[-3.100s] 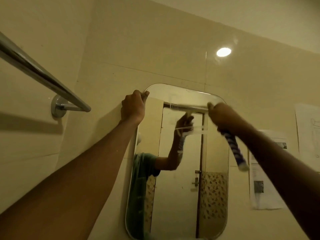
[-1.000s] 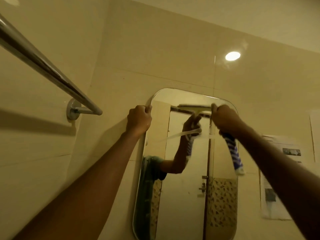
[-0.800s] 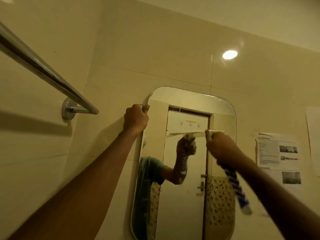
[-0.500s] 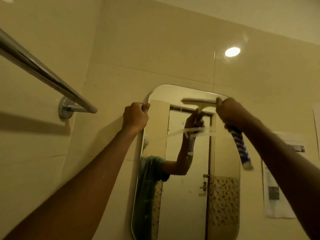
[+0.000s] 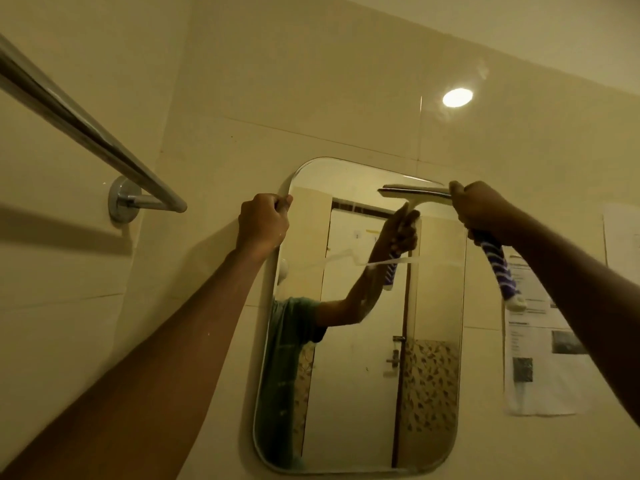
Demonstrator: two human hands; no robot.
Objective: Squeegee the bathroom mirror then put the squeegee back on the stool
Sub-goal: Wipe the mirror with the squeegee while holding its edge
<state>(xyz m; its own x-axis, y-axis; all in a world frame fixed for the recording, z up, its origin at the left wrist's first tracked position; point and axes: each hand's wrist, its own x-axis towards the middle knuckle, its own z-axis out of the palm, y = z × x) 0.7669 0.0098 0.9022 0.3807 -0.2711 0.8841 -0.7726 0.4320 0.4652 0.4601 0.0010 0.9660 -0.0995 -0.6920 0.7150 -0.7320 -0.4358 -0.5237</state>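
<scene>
A rounded rectangular mirror point(image 5: 360, 393) hangs on the tiled wall. My left hand point(image 5: 263, 221) grips its upper left edge with curled fingers. My right hand point(image 5: 479, 207) grips a squeegee point(image 5: 498, 268) with a blue and white striped handle that sticks out below the fist. Its blade lies against the glass near the mirror's top right corner. A streak of water crosses the upper glass. The stool is not in view.
A chrome towel rail point(image 5: 86, 133) juts out from the wall at the upper left, close to my left arm. Printed paper sheets point(image 5: 540, 362) are stuck on the wall right of the mirror. A round ceiling light glints off the tiles above.
My right hand pulled the squeegee down the glass, then lifted it back up to the mirror's top right. My left hand has kept its grip on the mirror's edge.
</scene>
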